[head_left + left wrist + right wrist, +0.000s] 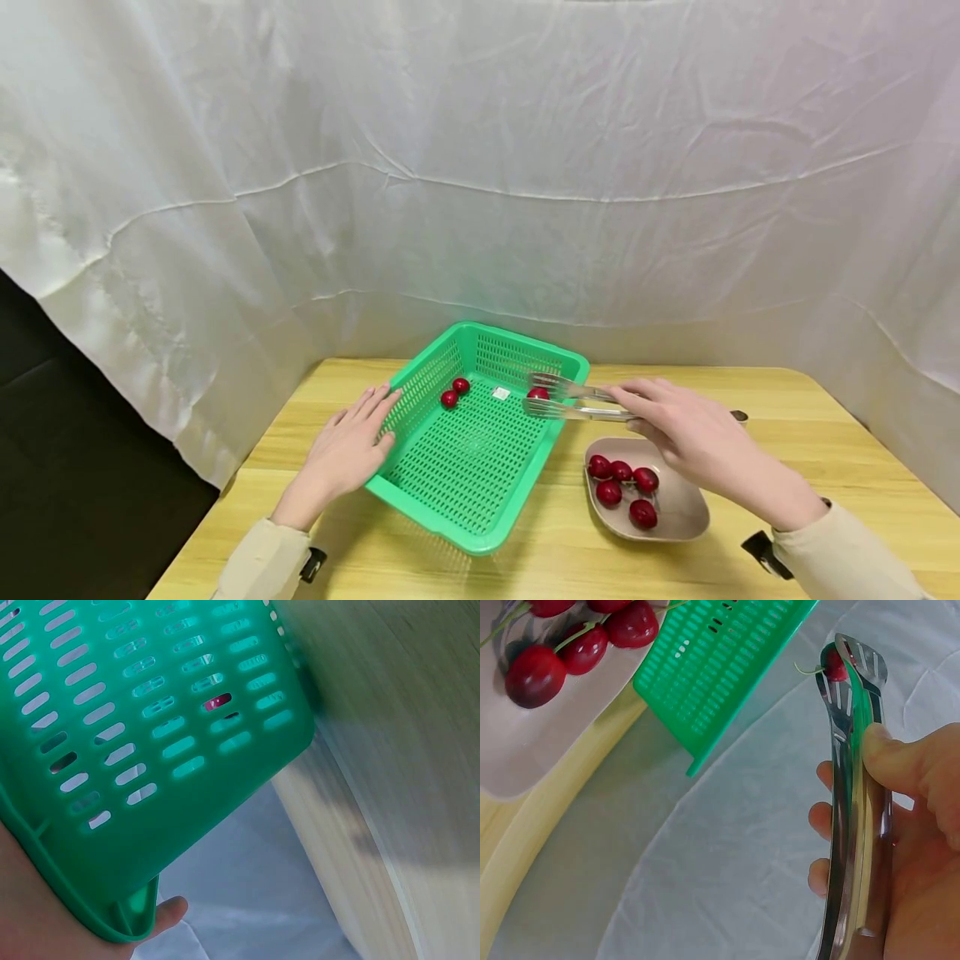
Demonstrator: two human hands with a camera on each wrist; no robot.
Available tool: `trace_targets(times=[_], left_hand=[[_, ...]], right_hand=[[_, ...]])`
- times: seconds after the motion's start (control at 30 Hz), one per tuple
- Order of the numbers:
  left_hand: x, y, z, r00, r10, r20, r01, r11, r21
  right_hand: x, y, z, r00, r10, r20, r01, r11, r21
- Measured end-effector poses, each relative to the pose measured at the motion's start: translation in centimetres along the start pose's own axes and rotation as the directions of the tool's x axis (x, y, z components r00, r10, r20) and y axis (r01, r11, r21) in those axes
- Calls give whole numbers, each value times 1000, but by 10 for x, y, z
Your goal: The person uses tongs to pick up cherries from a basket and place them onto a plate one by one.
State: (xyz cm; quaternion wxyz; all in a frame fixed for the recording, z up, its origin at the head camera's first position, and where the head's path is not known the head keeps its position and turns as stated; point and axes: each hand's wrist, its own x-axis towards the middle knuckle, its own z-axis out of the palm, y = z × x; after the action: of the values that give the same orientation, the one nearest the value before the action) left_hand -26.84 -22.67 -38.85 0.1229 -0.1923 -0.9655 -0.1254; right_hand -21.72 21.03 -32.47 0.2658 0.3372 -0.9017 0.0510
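**Tongs (592, 412) Pinch a Cherry (537, 395) Over the Green Basket (468, 458)**

The right hand (686, 421) curls its fingers round the tongs, whose ends hold the cherry over the basket's right side. The left hand (351, 446) rests on the basket's left rim, fingers extended, not wrapped round it. Inside the basket, two cherries (448, 399) lie near its left wall. Right of the basket, a bowl (684, 515) carries five more cherries (609, 493).

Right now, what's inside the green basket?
Inside the green basket, two cherries and a small white patch show. Tongs in the right hand hold another cherry over it; what that cherry covers cannot be seen.
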Motion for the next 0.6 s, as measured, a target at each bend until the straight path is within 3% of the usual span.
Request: trace_targets(times=[0.6], left_hand=[[0,-1,1,1000,0,-5,0,1000,-2]], right_hand=[[-32,17,-9,999,47,-5,-47,999,-19]])
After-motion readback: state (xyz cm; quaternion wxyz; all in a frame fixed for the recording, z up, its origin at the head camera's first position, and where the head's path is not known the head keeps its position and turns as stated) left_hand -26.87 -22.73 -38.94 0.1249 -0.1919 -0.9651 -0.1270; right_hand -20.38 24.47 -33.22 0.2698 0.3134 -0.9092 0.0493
